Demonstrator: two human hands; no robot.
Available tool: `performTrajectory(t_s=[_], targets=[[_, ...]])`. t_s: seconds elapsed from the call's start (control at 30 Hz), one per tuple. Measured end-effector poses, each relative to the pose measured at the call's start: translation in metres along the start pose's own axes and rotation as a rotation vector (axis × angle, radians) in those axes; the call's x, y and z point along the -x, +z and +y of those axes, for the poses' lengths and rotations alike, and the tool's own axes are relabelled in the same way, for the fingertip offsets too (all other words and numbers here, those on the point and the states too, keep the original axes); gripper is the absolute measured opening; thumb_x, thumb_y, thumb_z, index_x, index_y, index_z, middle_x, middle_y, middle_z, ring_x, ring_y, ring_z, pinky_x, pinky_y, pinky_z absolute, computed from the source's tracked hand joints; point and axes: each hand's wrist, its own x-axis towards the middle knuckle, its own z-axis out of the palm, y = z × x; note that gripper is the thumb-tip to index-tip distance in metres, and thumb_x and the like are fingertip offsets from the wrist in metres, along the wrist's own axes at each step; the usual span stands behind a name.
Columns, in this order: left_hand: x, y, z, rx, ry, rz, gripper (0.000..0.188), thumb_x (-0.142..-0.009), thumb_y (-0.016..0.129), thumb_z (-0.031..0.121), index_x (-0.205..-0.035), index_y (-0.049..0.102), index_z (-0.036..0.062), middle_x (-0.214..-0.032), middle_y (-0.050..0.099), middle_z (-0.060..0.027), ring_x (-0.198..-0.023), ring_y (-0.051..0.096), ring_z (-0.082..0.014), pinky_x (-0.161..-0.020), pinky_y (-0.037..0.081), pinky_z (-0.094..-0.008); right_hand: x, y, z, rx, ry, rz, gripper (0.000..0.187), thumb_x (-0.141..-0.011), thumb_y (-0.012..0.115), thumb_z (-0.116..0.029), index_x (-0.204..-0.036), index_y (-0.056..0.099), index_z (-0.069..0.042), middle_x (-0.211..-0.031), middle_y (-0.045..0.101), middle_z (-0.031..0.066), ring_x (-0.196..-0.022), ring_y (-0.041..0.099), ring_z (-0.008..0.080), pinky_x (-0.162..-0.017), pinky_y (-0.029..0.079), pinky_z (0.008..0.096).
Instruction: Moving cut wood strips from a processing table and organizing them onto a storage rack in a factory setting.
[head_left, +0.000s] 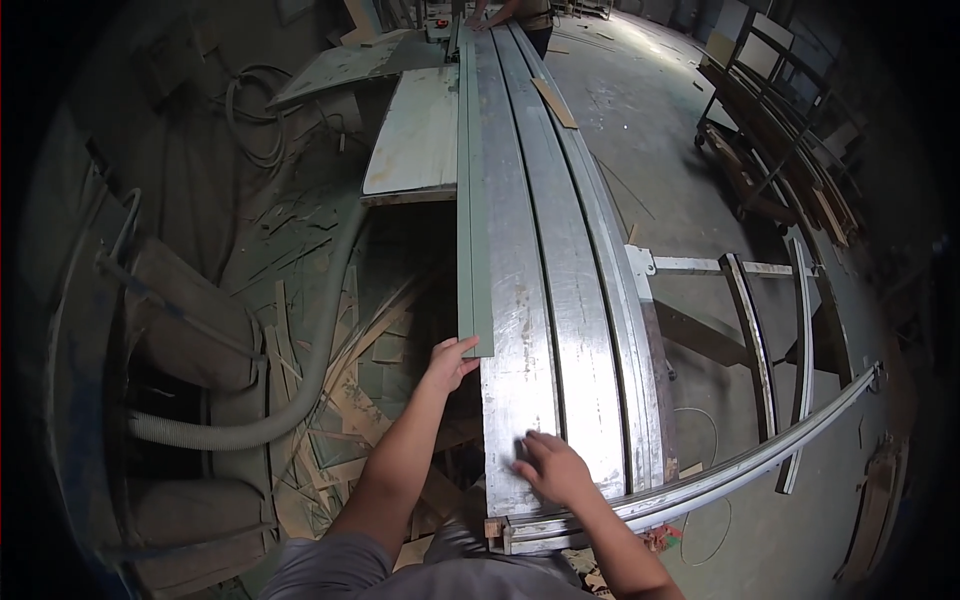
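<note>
A long, narrow green board (478, 240) runs lengthwise along the left edge of a metal sliding saw table (515, 270). A dark line divides its face along the length, and I cannot tell if it is one board or two strips. My left hand (455, 362) grips the near end at the corner, thumb on top and fingers beneath. Over the near part of the metal table is my right hand (552, 470), palm down, fingers apart and holding nothing. Whether it touches the metal I cannot tell.
A co-worker (530, 12) stands at the far end, hands by the board. A thin wood offcut (554, 103) lies on the table. An aluminium fence rail (720, 470) crosses at the near right. A grey hose (335, 330) and scrap strips (350, 400) lie left; a loaded cart (770, 130) stands right.
</note>
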Motion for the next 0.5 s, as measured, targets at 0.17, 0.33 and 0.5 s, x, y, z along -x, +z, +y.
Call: performTrajectory(t_s=[0.17,0.33,0.5], targets=[[0.018,0.009,-0.012,-0.016,0.021,-0.012,0.019,-0.078,0.066,0.013,-0.093,0.057,0.0063,-0.091,0.061,-0.0053,-0.083,0.059,-0.0177,-0.074,0.050,-0.0309,0.114,0.018,-0.011,0.129,-0.049,0.162,0.030,-0.080,0.057,-0.031,-0.097,0.064,-0.008,-0.108,0.059,0.0107,-0.098,0.056,0.0281,-0.083,0.046,0.0371],[0.042,-0.002,-0.022,-0.039,0.039,0.003,0.023,-0.077,0.066,0.013,-0.096,0.056,0.0062,-0.094,0.061,-0.0057,-0.086,0.059,-0.0190,-0.074,0.050,-0.0322,0.146,0.039,-0.021,0.197,-0.085,0.281,0.021,-0.079,0.055,-0.030,-0.070,0.062,-0.013,-0.076,0.062,0.0019,-0.067,0.058,0.0200,-0.058,0.041,0.0346],[0.068,-0.008,-0.042,-0.041,0.043,0.013,0.024,-0.076,0.067,0.012,-0.097,0.056,0.0063,-0.096,0.061,-0.0055,-0.089,0.059,-0.0195,-0.076,0.049,-0.0337,0.179,0.048,-0.031,0.220,-0.023,0.247,0.028,-0.078,0.055,-0.030,-0.058,0.057,-0.011,-0.061,0.056,0.0042,-0.059,0.056,0.0217,-0.056,0.040,0.0362]])
